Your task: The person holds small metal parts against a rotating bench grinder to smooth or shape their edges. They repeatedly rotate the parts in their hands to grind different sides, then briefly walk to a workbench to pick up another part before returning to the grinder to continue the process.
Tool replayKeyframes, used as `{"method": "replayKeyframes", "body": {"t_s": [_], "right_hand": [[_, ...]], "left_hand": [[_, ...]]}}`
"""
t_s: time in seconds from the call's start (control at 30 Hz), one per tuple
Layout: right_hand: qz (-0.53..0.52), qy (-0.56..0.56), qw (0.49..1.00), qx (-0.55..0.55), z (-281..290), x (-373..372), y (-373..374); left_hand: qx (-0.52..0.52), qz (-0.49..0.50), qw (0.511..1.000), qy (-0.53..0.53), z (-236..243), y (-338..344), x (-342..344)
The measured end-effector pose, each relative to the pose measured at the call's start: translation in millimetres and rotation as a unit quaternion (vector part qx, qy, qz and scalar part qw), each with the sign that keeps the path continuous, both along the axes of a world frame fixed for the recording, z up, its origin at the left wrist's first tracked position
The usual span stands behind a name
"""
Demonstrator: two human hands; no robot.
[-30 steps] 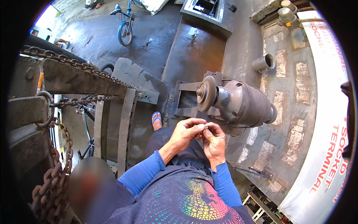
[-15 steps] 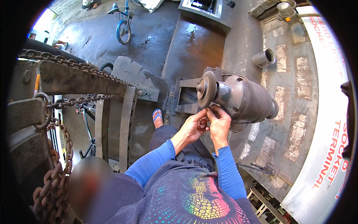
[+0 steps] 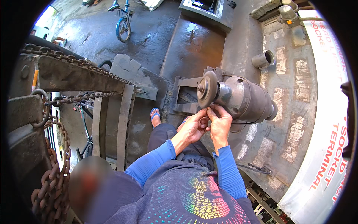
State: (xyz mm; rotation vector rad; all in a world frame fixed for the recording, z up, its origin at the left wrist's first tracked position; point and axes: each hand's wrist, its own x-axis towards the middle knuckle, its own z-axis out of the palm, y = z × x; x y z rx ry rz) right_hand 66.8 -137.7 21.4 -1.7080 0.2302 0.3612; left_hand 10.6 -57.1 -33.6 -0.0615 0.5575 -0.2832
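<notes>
Pinching in tight, both hands sit just below a thick grey wheel (image 3: pixel 206 91), so it's at 12 o'clock from the fingertips and really near. Left hand (image 3: pixel 190 130) has thumb and finger drawn narrow, other fingers curled in. Right hand (image 3: pixel 220 125) is just as narrow, its tips pinched right by the left one's. Honestly can't tell what's between them, if anything, too small and covered up, and can't tell whether they touch the wheel either. The wheel sits on a chunky grey-brown motor (image 3: pixel 248 99), between 2 and 3 o'clock. Further out there's a stubby metal tube (image 3: pixel 257 61) around 1:30, a white banner (image 3: pixel 335 104) with red lettering at 3, and a blue bike (image 3: pixel 123 30) way off at 10:30. Rusty chain (image 3: pixel 50 186) hangs bunched up around 8, and a foot (image 3: pixel 156 119) in a flip-flop (image 3: pixel 154 109) is at 9.
</notes>
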Motion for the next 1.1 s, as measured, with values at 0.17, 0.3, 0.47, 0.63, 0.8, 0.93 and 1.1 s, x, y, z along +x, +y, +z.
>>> {"method": "replayKeyframes", "body": {"t_s": [0.17, 0.3, 0.47, 0.63, 0.8, 0.93, 1.1], "right_hand": [[-0.004, 0.018, 1.0, -0.005, 4, -2, 0], [-0.011, 0.012, 1.0, -0.012, 4, -4, 2], [-0.01, 0.032, 0.999, -0.016, 2, -5, 0], [-0.002, 0.023, 1.0, 0.002, 4, -2, 0], [0.001, 0.036, 0.999, -0.006, 6, 0, -2], [0.003, 0.036, 0.999, 0.006, 11, -2, 2], [0.052, 0.034, 0.995, 0.081, 20, -16, 1]], "left_hand": [[0.005, -0.005, 1.0, 0.006, 3, 1, -1], [0.01, -0.002, 1.0, 0.006, 2, 0, -2], [0.007, -0.002, 1.0, 0.014, 1, 1, -4], [0.018, -0.001, 1.0, 0.013, 4, 2, 0], [0.013, 0.004, 1.0, 0.012, 8, 2, 0], [0.02, 0.001, 1.0, 0.018, 9, 3, -2], [0.055, 0.006, 0.998, -0.009, 14, 13, -22]]}}
